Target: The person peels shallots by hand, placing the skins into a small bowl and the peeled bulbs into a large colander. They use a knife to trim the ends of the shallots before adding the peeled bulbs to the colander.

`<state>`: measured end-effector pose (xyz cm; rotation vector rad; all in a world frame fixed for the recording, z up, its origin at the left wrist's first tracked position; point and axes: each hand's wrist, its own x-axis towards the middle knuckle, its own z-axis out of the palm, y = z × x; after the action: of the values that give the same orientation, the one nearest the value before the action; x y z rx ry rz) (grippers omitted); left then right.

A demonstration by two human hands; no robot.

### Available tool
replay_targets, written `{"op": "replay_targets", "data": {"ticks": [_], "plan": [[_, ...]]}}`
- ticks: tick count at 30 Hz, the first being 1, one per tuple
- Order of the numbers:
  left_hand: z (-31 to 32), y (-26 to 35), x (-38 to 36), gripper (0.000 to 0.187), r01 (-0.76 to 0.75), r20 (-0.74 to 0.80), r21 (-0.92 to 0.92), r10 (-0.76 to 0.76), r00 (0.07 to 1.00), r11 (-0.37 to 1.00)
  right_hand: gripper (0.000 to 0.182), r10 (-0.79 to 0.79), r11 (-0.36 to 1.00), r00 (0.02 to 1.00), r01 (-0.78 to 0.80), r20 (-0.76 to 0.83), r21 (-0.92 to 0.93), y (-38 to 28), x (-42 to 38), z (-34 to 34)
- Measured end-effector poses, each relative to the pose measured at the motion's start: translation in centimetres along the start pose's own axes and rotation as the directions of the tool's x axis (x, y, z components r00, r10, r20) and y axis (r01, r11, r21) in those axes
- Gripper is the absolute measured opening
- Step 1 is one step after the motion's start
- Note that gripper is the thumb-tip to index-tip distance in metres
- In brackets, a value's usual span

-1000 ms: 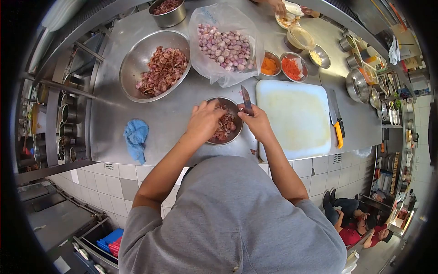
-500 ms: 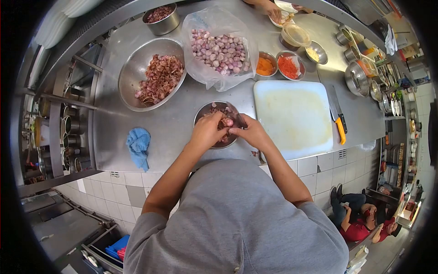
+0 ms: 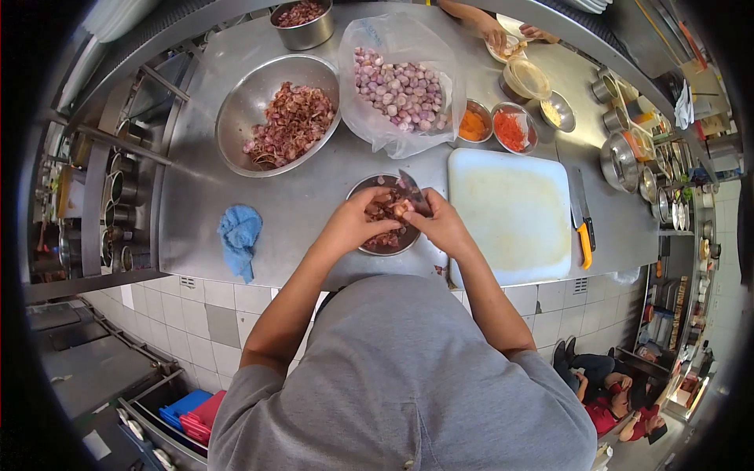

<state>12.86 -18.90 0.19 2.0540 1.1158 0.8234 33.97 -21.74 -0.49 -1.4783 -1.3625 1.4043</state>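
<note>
While a knife (image 3: 415, 192) is gripped in the right hand (image 3: 441, 224), a small shallot (image 3: 403, 208) is apparently pressed between that hand's thumb and the blade, above a small steel bowl (image 3: 385, 252) close to the table's (image 3: 294, 212) near edge, about midway along. The left hand (image 3: 349, 225) is curved over the bowl's left side, thumb and fingers parted, with nothing seen gripped between them. The step in hand is judged to be paring; so close to bare fingers, a short, controlled stroke seems called for. Pale pink and rounded, the shallot is set off by crumpled, reddish-brown scraps (image 3: 383, 238) below. Toward the table's far left corner, a wide, shiny bowl (image 3: 236, 133) is part-filled with papery purple-brown pieces (image 3: 290, 125). Beside it, smooth lilac shallots (image 3: 397, 90) are held in a crinkled, translucent bag (image 3: 365, 129). Along the near edge, a rumpled blue cloth (image 3: 239, 239) is placed leftward, and a flat, round-cornered white board (image 3: 510, 220) rightward.
</note>
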Motion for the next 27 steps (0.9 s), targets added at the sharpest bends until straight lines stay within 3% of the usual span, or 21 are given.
{"op": "replay_targets", "data": {"ticks": [1,2,3,5,8,10,11,12,13,14,18,21,23,27], "plan": [[0.2,0.3,0.2,0.033,0.245,0.147,-0.296,-0.209,0.967,0.923,0.034,-0.019,1.0,0.999,0.019,0.03,-0.007,0.1,-0.1,0.3],[0.3,0.5,0.3,0.033,0.483,0.341,-0.516,-0.347,0.873,0.707,0.034,-0.022,1.0,0.999,0.022,0.034,-0.007,0.2,-0.2,0.6],[0.4,0.3,0.3,0.033,0.483,0.338,-0.515,-0.349,0.874,0.709,0.033,-0.065,0.998,0.997,0.064,0.041,0.023,0.1,-0.2,0.9],[0.7,-0.4,0.3,0.024,0.544,0.465,-0.663,-0.287,0.837,0.513,0.033,-0.108,0.993,0.993,0.105,0.042,0.057,-0.1,-0.5,1.2],[0.8,-0.4,0.1,0.018,0.499,0.452,-0.736,-0.217,0.865,0.458,0.032,-0.118,0.985,0.992,0.112,0.039,0.131,-1.2,-1.0,1.0],[1.1,-0.9,-0.1,0.016,0.498,0.448,-0.762,-0.22,0.867,0.414,0.03,0.096,0.955,0.987,-0.128,0.129,0.266,-1.3,-1.1,0.8],[1.3,-1.1,-0.3,0.015,0.497,0.441,-0.787,-0.228,0.868,0.366,0.03,0.096,0.955,0.987,-0.128,0.128,0.267,-1.1,-0.9,0.8],[1.1,-0.7,-0.4,0.015,0.497,0.442,-0.787,-0.228,0.867,0.366,0.026,0.099,0.863,0.984,-0.158,0.145,0.481,-0.9,-0.6,0.8],[0.9,-0.3,-0.3,0.015,0.49,0.433,-0.84,-0.258,0.864,0.231,0.021,0.097,0.723,0.982,-0.182,0.164,0.666,-0.7,-0.3,0.9],[0.8,0.0,-0.3,0.016,0.468,0.427,-0.879,-0.288,0.857,0.092,0.021,0.097,0.723,0.982,-0.182,0.164,0.666,-0.7,-0.3,0.8],[1.3,-1.3,-0.7,0.017,0.411,0.373,-0.91,-0.326,0.869,0.053,0.023,0.118,0.734,0.98,-0.195,0.16,0.651,-1.6,-0.7,0.9],[1.3,-1.5,-1.1,0.018,0.451,0.36,-0.876,-0.391,0.847,0.17,0.022,0.138,0.767,0.977,-0.208,0.16,0.607,-1.6,-0.7,1.4],[1.0,-0.2,-0.9,0.018,0.466,0.324,-0.747,-0.353,0.878,0.474,0.021,0.152,0.787,0.974,-0.221,0.166,0.576,-1.4,-0.5,1.8],[1.6,0.4,-1.1,0.015,0.495,0.299,-0.715,-0.425,0.855,0.493,0.019,0.174,0.852,0.978,-0.206,0.111,0.482,-1.7,-0.3,3.0]]}}
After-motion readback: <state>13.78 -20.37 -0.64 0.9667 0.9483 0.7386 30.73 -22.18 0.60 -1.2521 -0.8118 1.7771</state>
